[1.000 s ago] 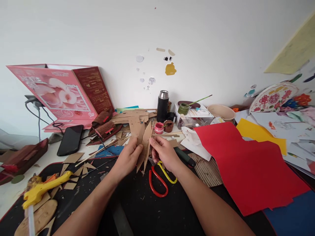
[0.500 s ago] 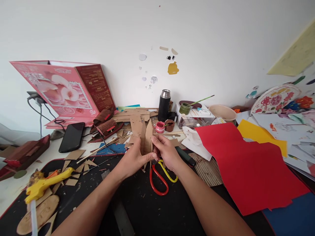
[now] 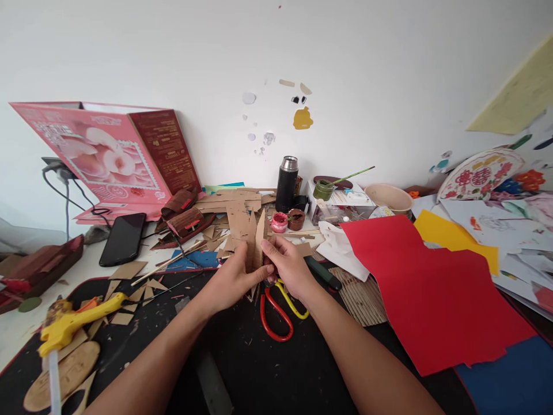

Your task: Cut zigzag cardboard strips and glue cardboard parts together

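Scissors (image 3: 280, 308) before cardboard (image 3: 259, 239); glue gun (image 3: 82, 321) left, paper (image 3: 440, 294) right.

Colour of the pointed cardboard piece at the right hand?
The cardboard piece is plain tan-brown; head view shows it best.

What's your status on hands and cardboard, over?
Right hand pinching cardboard, pointed tip up. Left hand against it, thumb extended. Possible snag: scissors close by on black mat.

A hand could pass over the black mat (image 3: 268, 380) between the forearms (image 3: 367, 340). Scissors (image 3: 277, 338) and held cardboard (image 3: 258, 245) obstruct the far end, a glue gun (image 3: 71, 324) the left, a red sheet (image 3: 432, 300) the right.
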Available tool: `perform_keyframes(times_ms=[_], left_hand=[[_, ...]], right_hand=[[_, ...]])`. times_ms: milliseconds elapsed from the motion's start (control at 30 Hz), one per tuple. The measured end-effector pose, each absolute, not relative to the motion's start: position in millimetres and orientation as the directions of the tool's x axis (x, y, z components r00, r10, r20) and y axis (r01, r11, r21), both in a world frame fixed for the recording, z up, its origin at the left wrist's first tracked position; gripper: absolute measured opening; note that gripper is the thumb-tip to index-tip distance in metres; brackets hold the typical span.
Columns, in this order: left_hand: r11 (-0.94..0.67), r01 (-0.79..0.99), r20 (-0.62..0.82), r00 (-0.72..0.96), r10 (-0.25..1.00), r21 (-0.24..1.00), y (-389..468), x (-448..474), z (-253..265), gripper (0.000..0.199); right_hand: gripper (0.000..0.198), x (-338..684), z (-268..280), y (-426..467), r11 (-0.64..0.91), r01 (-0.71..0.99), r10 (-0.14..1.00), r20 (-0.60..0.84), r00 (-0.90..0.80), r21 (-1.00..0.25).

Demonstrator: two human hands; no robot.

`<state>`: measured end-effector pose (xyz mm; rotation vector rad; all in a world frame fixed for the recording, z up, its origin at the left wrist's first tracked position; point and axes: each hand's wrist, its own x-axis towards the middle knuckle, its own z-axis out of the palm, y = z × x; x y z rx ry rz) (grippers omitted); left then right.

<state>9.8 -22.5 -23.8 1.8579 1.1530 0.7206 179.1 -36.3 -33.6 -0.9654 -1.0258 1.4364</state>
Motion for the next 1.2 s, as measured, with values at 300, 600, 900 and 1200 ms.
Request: perform_keyframes(times_ms=[300,600,900,1200], left_hand=[[-0.348,0.424,0.142,0.445,0.884,0.836,-21,9,-25,0.037],[-0.445,0.492,0.185,0.490,0.852,0.748,-21,6,-25,0.027],[-0.528,0.785,0.195,0.491,0.849,0.325,-21,12,-28,0.063],[-0.516,0.570,0.120,0.589,0.799,0.639,-30,1,-7,0.070]], right_hand=[[0.063,181,-34,-33,-0.018,-0.189,0.994,0.002,-0.108,-0.982],[0.066,187,-34,-30,-0.003,-0.177,0.999,0.003,-0.033,-0.984],[0.061,178,-38,-37,0.054,0.012,0.998,0.054,-0.026,-0.998],[0.057,184,-38,-35,-0.008,-0.003,0.999,-0.008,0.032,-1.000]])
